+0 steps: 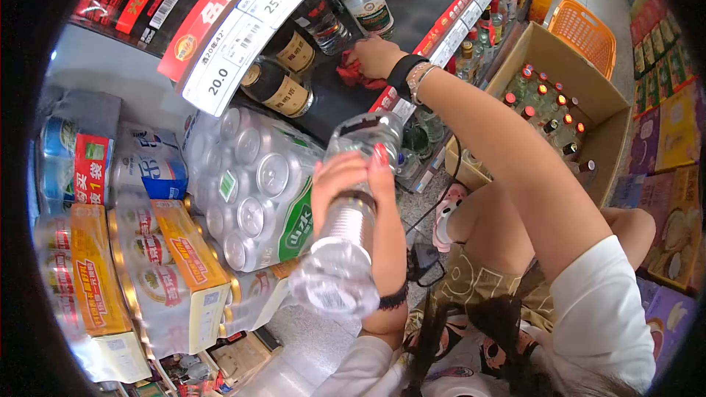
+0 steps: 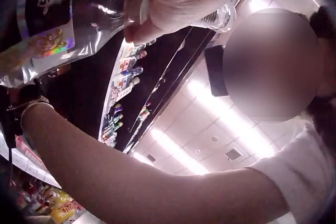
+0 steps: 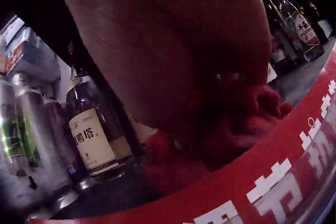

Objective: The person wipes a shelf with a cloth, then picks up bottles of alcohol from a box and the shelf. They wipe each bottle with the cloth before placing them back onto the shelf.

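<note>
In the head view my left hand (image 1: 342, 180) grips a clear glass bottle (image 1: 364, 132) around its neck. A ribbed, see-through part flares out on the near side of that hand, blurred. The left wrist view shows the bottle's body (image 2: 52, 35) with a dark label. My right hand (image 1: 379, 57) holds a crumpled red cloth (image 1: 354, 72) on the dark shelf (image 1: 331, 106), just behind its price strip. Close up in the right wrist view, the cloth (image 3: 226, 134) bunches under the hand. Cream-labelled bottles (image 1: 287, 95) stand left of it, and a clear bottle (image 1: 365, 4) behind.
Shrink-wrapped cans (image 1: 250, 169) and boxed packs (image 1: 173, 272) are stacked on the left. On the right, a cardboard box (image 1: 618, 114) holds several red-capped bottles (image 1: 542, 90), with an orange basket (image 1: 586, 33) beyond it. A black cable (image 1: 445, 191) hangs below the shelf edge.
</note>
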The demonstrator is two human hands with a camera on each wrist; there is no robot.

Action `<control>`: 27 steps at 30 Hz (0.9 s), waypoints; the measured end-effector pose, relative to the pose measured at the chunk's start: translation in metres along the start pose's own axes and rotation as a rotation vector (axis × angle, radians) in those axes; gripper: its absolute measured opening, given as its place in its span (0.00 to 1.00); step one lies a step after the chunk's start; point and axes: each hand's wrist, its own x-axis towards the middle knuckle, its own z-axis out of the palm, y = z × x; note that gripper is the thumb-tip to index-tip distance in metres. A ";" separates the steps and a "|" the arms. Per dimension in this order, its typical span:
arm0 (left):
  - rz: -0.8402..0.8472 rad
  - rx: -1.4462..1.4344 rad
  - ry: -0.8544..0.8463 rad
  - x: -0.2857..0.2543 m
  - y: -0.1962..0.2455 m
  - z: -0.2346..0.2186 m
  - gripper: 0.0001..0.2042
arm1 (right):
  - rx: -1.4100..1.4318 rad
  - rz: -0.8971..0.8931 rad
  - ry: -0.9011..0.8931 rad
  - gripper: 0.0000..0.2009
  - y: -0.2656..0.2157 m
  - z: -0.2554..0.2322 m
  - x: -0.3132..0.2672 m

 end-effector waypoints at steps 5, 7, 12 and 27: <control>0.009 0.027 0.096 0.023 -0.028 0.021 0.07 | -0.074 0.049 0.077 0.14 0.004 0.023 0.012; -0.035 0.023 0.166 0.033 -0.042 0.032 0.06 | -0.090 -0.064 0.049 0.15 0.009 0.017 0.011; 0.051 0.070 0.233 0.069 -0.077 0.049 0.06 | 0.099 -0.024 0.133 0.15 0.018 0.013 0.001; 0.004 0.214 0.248 0.126 -0.148 0.074 0.09 | 0.088 0.263 0.153 0.09 0.000 0.019 -0.005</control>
